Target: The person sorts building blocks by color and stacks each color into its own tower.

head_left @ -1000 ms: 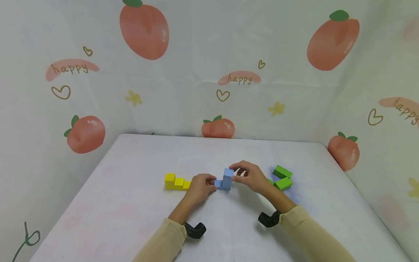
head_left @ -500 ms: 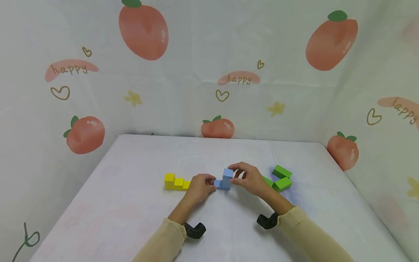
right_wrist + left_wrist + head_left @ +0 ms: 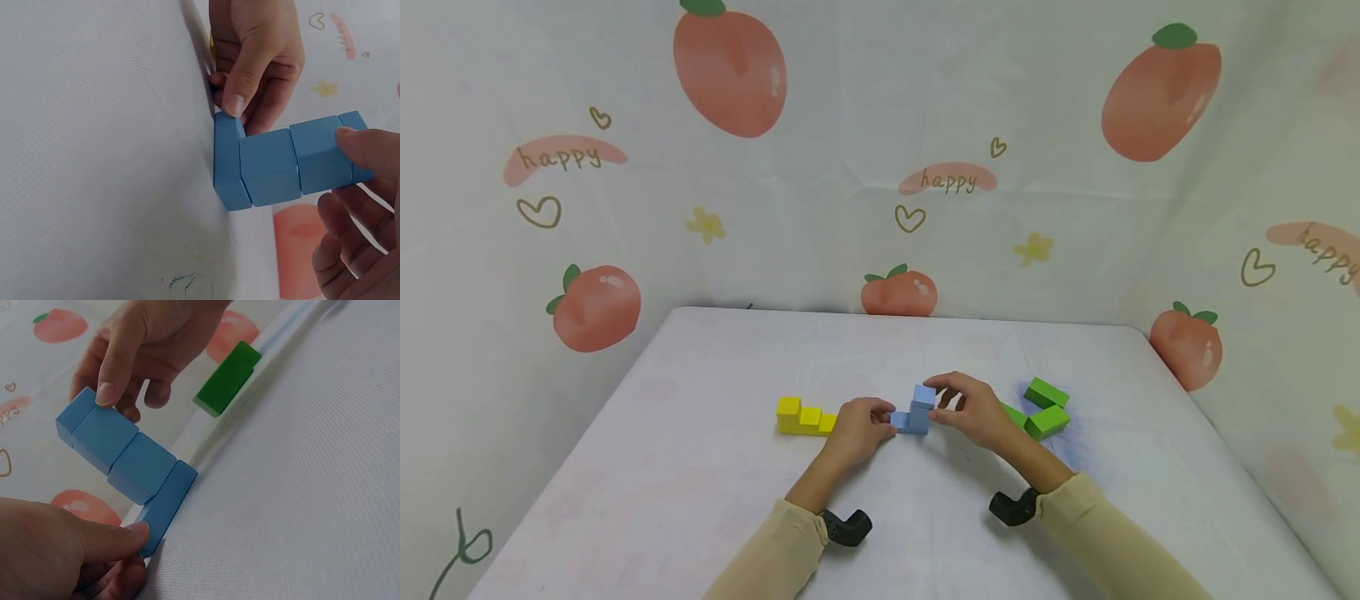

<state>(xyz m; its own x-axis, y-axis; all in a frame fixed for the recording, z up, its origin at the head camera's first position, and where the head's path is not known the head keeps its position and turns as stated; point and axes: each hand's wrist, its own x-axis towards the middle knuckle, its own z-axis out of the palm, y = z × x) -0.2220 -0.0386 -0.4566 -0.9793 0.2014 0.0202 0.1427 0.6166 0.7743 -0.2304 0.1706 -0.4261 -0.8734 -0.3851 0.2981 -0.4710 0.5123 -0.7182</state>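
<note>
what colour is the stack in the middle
Plain blue; the stack shows best in the right wrist view.

Four blue pieces form the shape of an L: one flat base block (image 3: pixel 167 503) is lying on the counter (image 3: pixel 625 500), its low end toward 9 o'clock in the head view; upon its 3 o'clock end, two thicker blocks (image 3: pixel 270 167) stand upright as a column, with a thinner slab (image 3: pixel 75 420) on top.

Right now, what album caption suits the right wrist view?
Two hands pinch opposite ends of an L-shaped stack of blue blocks.
</note>
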